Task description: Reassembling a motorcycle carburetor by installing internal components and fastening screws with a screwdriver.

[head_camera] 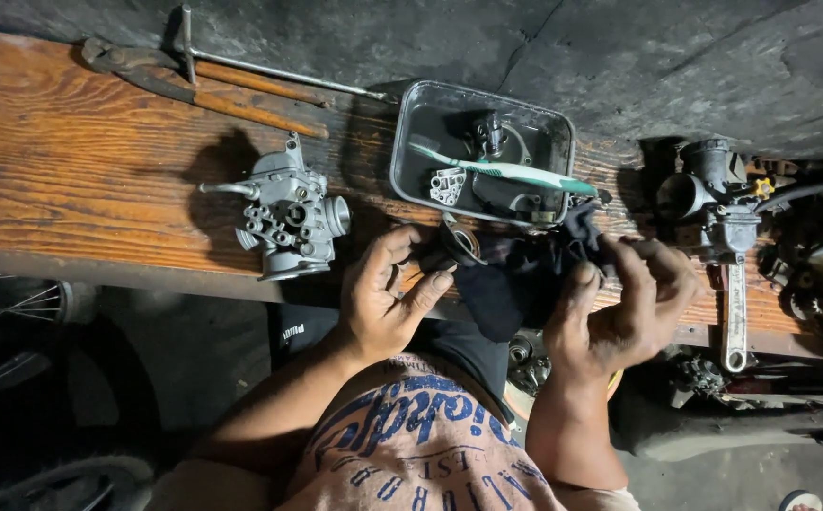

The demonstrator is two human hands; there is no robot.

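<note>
Both hands, left hand (388,298) and right hand (624,308), pinch a dark rag (515,274) near the metal tray (411,142) holding a toothbrush (506,171) and small parts (447,185).

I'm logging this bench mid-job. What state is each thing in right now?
Left hand: gripping a small round metal part.
Right hand: pinching a dark cloth.
Carburetor body: on its side on the wooden bench, untouched.
Metal tray: open, holding small parts and a toothbrush.
Second carburetor: upright at the bench end.
</note>
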